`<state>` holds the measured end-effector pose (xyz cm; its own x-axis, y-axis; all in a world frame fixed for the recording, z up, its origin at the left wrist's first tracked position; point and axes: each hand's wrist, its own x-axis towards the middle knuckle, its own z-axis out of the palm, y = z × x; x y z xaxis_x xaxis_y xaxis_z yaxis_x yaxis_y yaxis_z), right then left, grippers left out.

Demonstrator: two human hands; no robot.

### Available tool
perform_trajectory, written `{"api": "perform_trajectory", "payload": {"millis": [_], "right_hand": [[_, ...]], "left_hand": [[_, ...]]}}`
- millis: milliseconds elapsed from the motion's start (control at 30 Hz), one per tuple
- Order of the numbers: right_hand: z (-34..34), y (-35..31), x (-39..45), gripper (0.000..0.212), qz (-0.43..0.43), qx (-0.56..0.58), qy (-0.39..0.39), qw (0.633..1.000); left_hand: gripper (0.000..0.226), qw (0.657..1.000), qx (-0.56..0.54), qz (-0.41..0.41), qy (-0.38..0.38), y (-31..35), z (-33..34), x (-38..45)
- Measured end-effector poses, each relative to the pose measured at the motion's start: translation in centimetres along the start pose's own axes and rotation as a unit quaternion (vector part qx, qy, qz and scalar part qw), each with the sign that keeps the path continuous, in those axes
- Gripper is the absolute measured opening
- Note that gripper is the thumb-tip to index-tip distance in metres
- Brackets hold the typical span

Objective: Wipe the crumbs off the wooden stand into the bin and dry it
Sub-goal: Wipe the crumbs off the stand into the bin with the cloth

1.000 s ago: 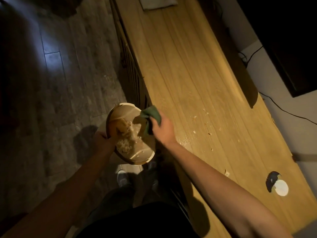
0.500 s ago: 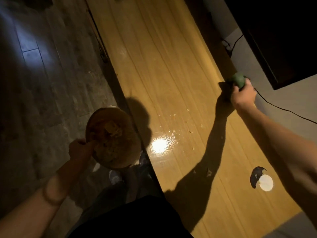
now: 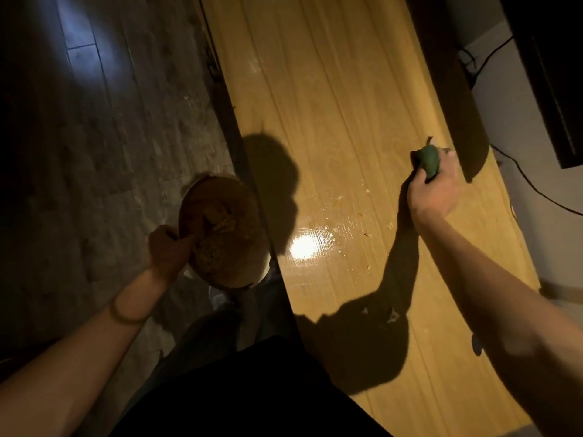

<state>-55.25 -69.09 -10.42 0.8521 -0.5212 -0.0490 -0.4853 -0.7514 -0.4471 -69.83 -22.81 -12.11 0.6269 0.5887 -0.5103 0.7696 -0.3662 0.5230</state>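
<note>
The long wooden stand [image 3: 331,105] runs from the top to the bottom right of the head view, with a bright wet glare in the middle. Several pale crumbs [image 3: 337,201] lie scattered around that glare. My right hand [image 3: 433,187] is shut on a bunched green cloth [image 3: 428,160], pressed on the stand near its far edge. My left hand [image 3: 168,250] grips the rim of a round bin [image 3: 239,197], held just off the stand's near edge over the floor. Crumbs and scraps lie inside the bin.
Dark wooden floor [image 3: 94,137] fills the left. A black cable [image 3: 536,193] runs along the grey wall behind the stand, under a dark screen [image 3: 555,74]. A dark mark [image 3: 476,343] shows beside my right forearm. My dark-clothed body fills the bottom centre.
My right hand has carried the green cloth from the bin across the stand to its far edge. The bin has stayed by the near edge in my left hand. The view shifted.
</note>
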Motion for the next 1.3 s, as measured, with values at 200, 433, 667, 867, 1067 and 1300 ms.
{"api": "perform_trajectory", "payload": {"millis": [200, 433, 667, 867, 1067, 1300], "right_hand": [[3.6, -5.4, -9.4, 0.062, -0.074, -0.005, -0.045, 0.996], [7.6, -13.0, -23.7, 0.070, -0.202, 0.001, -0.113, 0.973], [9.8, -17.6, -35.1, 0.052, -0.176, 0.173, -0.309, 0.919], [8.4, -16.3, -36.8, 0.050, -0.126, 0.189, -0.311, 0.923], [4.4, -12.6, -32.0, 0.031, -0.035, 0.291, -0.245, 0.924], [-2.3, -6.7, -20.5, 0.010, 0.107, 0.347, -0.162, 0.918]], "left_hand": [[0.037, 1.000, -0.001, 0.005, -0.021, -1.1, -1.3, 0.0], [0.032, 0.996, -0.024, 0.050, -0.070, -1.2, -3.0, -0.3], [0.026, 0.995, -0.052, 0.045, -0.073, -2.6, -6.6, -0.7], [0.031, 0.995, -0.040, 0.030, -0.083, -3.6, -7.9, -1.6], [0.036, 0.996, -0.021, 0.020, -0.081, -3.4, -6.8, -2.8], [0.040, 0.998, -0.002, 0.009, -0.055, -3.6, -5.1, -4.0]]}}
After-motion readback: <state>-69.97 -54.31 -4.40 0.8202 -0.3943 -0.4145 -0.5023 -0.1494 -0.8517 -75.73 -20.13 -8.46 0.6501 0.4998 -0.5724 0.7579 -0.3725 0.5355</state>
